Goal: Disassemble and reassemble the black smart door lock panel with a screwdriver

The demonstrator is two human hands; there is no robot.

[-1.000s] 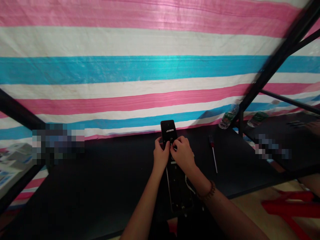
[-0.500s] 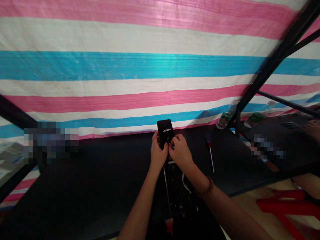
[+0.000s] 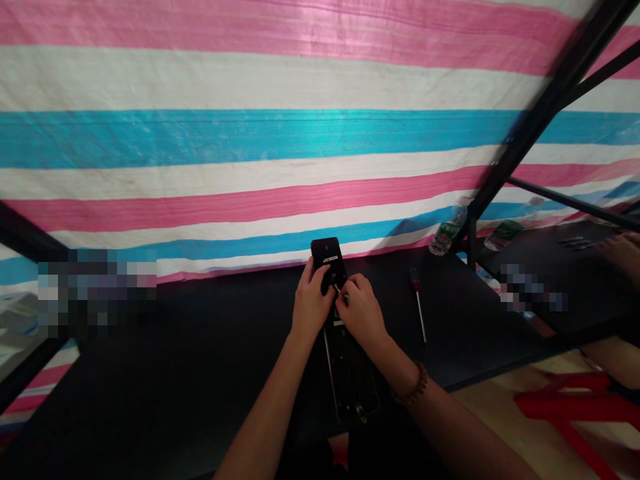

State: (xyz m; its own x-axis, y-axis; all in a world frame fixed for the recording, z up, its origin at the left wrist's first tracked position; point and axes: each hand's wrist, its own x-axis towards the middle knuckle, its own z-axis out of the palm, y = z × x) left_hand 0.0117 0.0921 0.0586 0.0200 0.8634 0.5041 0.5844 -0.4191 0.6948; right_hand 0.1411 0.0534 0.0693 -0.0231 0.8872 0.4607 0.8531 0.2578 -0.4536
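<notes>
A long, narrow black panel (image 3: 353,373), like a door-lock housing, lies on the black table pointing away from me. It has a small white label near its far end and small fittings along its length. My left hand (image 3: 314,303) grips its left edge, with fingers bent over the upper face. Close beside it, the fingertips of my right hand (image 3: 361,307) are pinched together over the panel's middle. A thin pale piece (image 3: 337,289) shows at those fingertips; its kind is too small to tell. A metal part (image 3: 361,413) sits at the near end.
To the right lies a screwdriver (image 3: 419,303) with a dark and red handle. Plastic bottles (image 3: 444,239) stand near the black frame post (image 3: 471,243). Striped sheeting (image 3: 250,133) hangs behind the table (image 3: 200,373). Another person's hand (image 3: 623,250) and a red stool (image 3: 575,403) are at far right.
The pale cable that looped beside my right wrist no longer shows there. My left hand's fingers have shifted over the panel's face. My right hand stays pinched near the same spot.
</notes>
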